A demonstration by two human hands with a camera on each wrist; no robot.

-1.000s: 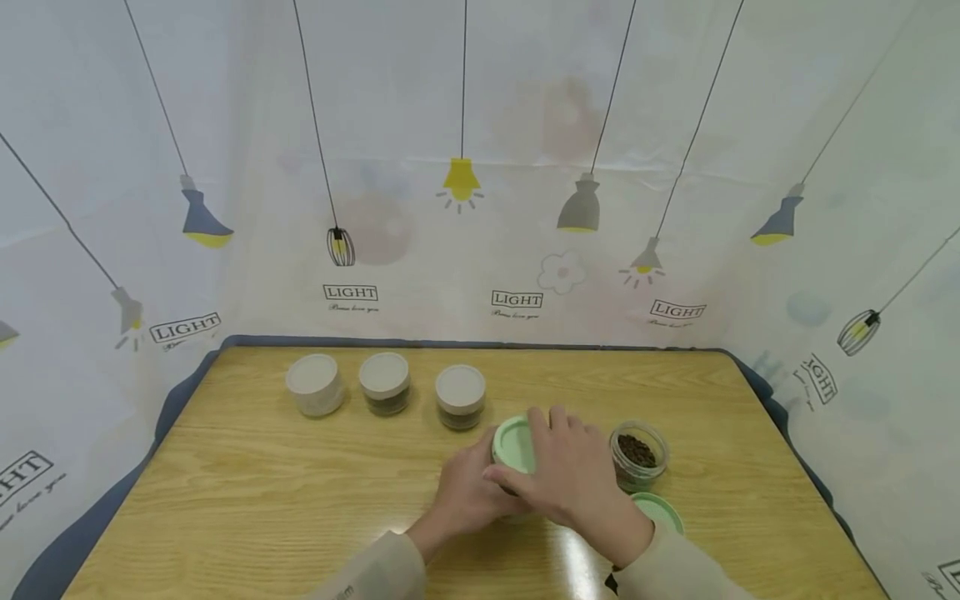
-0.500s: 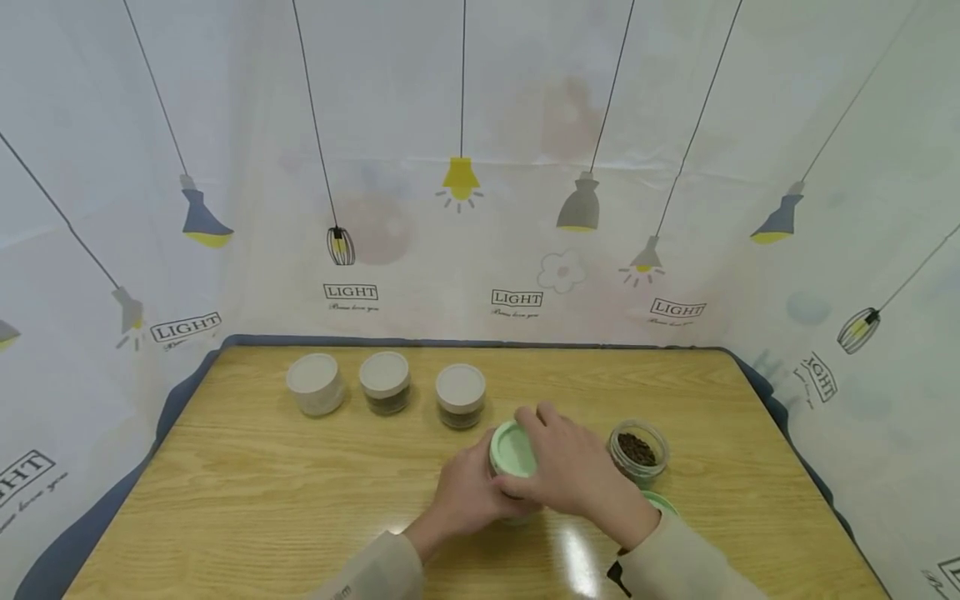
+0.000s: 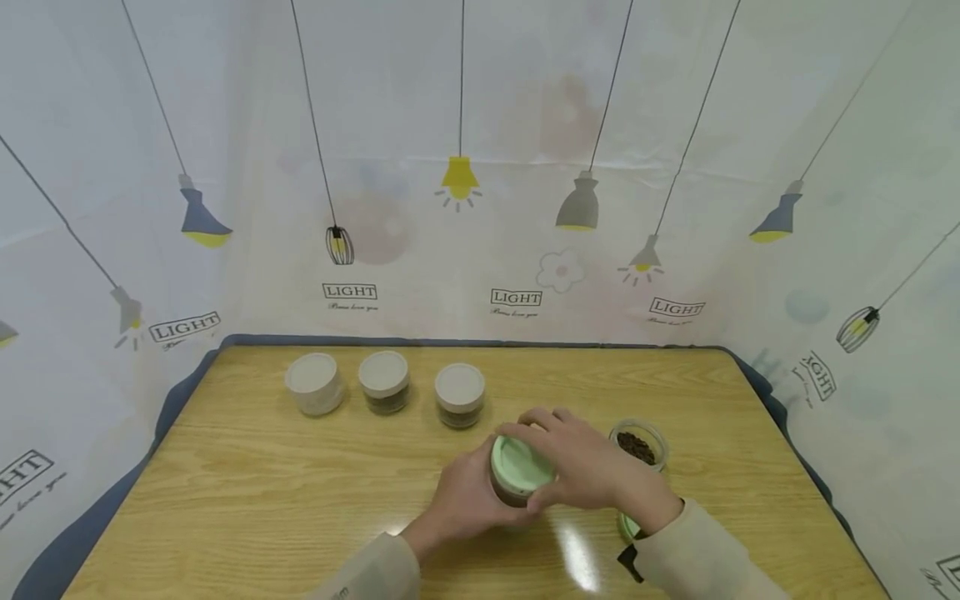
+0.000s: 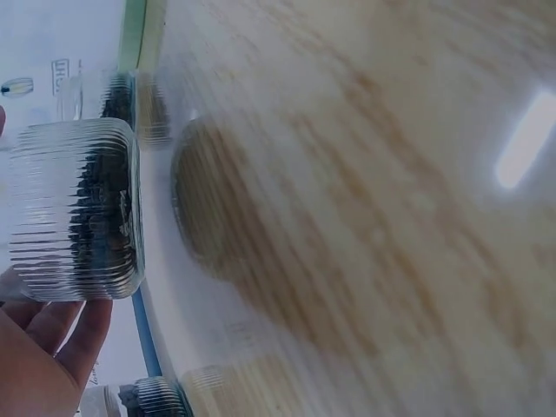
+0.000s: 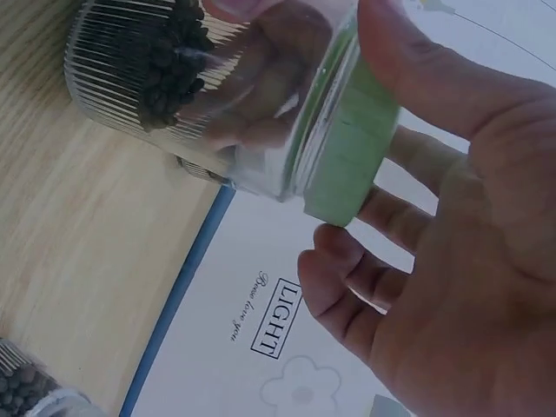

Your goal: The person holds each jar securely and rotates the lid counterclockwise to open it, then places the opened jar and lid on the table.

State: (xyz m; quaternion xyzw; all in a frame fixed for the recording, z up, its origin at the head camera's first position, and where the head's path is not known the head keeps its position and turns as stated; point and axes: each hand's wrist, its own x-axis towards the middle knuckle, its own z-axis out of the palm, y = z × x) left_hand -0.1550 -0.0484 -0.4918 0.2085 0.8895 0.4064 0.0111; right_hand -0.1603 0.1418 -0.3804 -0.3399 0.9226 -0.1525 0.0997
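My left hand (image 3: 467, 493) holds a clear ribbed jar (image 4: 95, 208) with small dark pellets or beans in it, raised off the table in the left wrist view. Its green lid (image 3: 522, 467) sits on the mouth, slightly tilted toward me in the head view. Fingers and thumb of my right hand (image 3: 588, 467) grip this lid by its edge, as the right wrist view also shows. To the right stands a lidless glass jar (image 3: 664, 450) with dark brown grains. Another green lid (image 3: 629, 527) lies near it, mostly hidden under my right wrist.
Three white-lidded jars stand along the back: a pale one (image 3: 315, 385), then a dark-filled jar (image 3: 385, 383) and another dark-filled jar (image 3: 460, 396). The wooden table (image 3: 300, 500) ends at a patterned curtain (image 3: 420, 250) behind and at both sides.
My right hand has turned on the green lid and shifted, its wrist moving right over the loose lid and the lidless jar's front. The left hand has kept its grip in nearly the same place.
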